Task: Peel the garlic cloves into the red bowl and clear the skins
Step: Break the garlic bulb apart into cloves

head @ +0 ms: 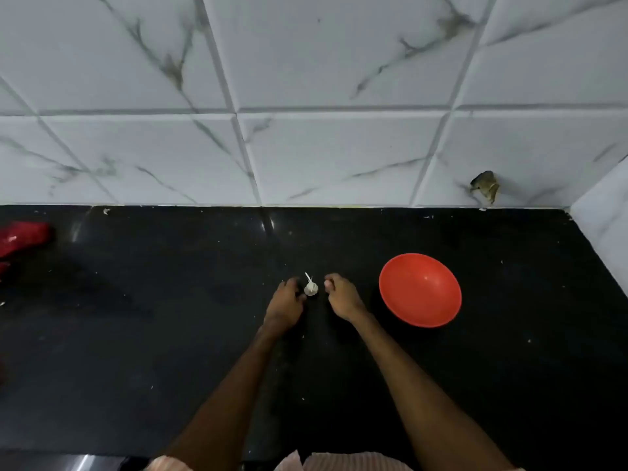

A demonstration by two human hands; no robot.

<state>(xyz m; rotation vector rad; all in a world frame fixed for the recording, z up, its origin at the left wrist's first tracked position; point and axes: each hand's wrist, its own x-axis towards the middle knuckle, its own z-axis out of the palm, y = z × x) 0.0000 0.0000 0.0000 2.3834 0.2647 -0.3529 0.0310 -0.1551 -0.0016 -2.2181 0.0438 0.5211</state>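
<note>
Head view, left to right. At the far left edge, a shiny red object on the black counter, too blurred to name. Near the middle, left hand, fingers loosely bent, tips at the left flank of the garlic bulb; touching or not, cannot tell; not wrapped round it. Bulb upright on the counter, stalk up, skin on, between both hands. Just right of it, right hand, fingers loosely curled, gripping nothing, narrow gap to the bulb. Farther right, red bowl, apart from that hand. Behind, marble-tiled wall.
</note>
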